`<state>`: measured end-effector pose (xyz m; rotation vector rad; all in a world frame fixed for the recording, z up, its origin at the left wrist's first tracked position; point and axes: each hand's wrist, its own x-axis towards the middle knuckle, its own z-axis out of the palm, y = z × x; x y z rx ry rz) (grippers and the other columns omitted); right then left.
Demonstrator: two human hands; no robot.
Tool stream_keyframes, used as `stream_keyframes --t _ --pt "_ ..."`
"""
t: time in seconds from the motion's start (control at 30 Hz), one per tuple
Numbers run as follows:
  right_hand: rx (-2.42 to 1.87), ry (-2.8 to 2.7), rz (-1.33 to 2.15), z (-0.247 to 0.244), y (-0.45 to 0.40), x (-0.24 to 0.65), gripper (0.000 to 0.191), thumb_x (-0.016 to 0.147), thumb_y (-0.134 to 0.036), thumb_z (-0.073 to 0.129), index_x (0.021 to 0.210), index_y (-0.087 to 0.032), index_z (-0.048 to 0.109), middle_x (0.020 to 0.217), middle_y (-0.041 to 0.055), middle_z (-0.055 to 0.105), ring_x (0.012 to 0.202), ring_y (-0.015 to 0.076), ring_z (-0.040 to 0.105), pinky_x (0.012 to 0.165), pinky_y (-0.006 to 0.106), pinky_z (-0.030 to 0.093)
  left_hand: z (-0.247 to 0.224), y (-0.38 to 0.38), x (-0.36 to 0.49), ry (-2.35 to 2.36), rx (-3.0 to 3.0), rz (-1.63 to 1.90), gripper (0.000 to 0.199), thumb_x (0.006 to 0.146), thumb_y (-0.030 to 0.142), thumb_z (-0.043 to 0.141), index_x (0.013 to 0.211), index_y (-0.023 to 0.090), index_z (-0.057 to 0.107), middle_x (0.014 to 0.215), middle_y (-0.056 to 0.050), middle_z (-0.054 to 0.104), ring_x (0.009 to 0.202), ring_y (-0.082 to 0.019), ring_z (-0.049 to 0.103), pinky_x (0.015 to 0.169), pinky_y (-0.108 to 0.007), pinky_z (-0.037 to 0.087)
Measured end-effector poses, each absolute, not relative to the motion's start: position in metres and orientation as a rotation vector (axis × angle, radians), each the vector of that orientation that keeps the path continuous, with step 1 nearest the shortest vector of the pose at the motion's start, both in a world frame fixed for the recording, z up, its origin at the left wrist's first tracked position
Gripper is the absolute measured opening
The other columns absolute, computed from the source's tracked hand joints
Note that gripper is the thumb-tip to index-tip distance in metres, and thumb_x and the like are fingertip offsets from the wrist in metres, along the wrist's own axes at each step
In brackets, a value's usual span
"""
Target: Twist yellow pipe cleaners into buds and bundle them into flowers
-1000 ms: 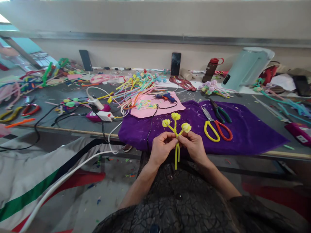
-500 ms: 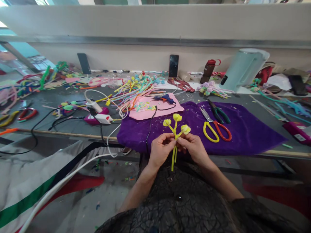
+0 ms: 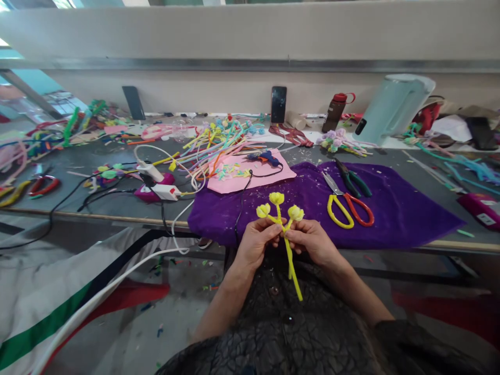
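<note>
Between my two hands is a yellow pipe-cleaner flower sprig [image 3: 289,255], with three fluffy blooms at the top and stems hanging below. My left hand [image 3: 254,240] pinches it at the fork, thumb against fingers. My right hand [image 3: 312,240] grips the same fork from the other side. Both hands are over the table's front edge, before a purple cloth [image 3: 219,219]. Scissors [image 3: 346,205] with one yellow and one red handle lie on the cloth to the right, beside dark-handled pliers [image 3: 353,179]. The fingertips behind the stems are partly hidden.
A blue glue gun [image 3: 267,157] rests on a pink sheet [image 3: 234,182] with small scraps. Loose pipe cleaners [image 3: 222,135] are heaped behind. A power strip [image 3: 167,191] with cables sits left. A phone [image 3: 278,104], a bottle [image 3: 335,112] and a pale blue jug [image 3: 394,112] stand at the back.
The sprig has tilted, its blooms shifting left and lower while its stem ends swing right and toward me. Both hands stay on it. Scissors and pliers lie where they were.
</note>
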<state>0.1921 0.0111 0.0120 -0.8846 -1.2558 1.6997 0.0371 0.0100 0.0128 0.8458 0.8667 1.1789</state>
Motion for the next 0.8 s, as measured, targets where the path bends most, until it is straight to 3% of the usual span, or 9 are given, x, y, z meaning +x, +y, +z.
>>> stream_keyframes --t 0.3,0.63,0.8 --pt "-0.949 -1.293 1.508 0.01 0.007 0.185 0.028 0.073 -0.037 0.065 0.062 -0.014 0.054 0.05 -0.0043 0.048 0.04 0.0045 0.039 0.039 0.018 0.029 0.011 0.011 0.04 0.924 0.823 1.248 0.016 0.062 0.025 0.075 0.073 0.014 0.072 0.056 0.001 0.061 0.048 -0.006 0.051 0.045 -0.015 0.039" --pt "-1.065 -1.346 1.239 0.006 0.006 0.173 0.029 0.077 -0.035 0.06 0.06 -0.015 0.05 0.049 -0.0052 0.044 0.04 0.0053 0.039 0.039 0.019 0.029 0.011 0.005 0.047 1.095 1.058 1.442 0.01 0.068 0.023 0.071 0.071 0.014 0.069 0.066 0.002 0.065 0.06 -0.007 0.054 0.059 -0.018 0.043" --pt "-1.066 -1.369 1.235 0.006 0.005 0.172 0.026 0.078 -0.035 0.059 0.064 -0.014 0.053 0.052 -0.0043 0.047 0.041 0.0055 0.04 0.04 0.019 0.029 0.01 0.009 0.047 1.023 0.914 1.435 0.01 0.067 0.023 0.071 0.069 0.014 0.069 0.056 0.004 0.059 0.05 -0.005 0.048 0.051 -0.016 0.04"
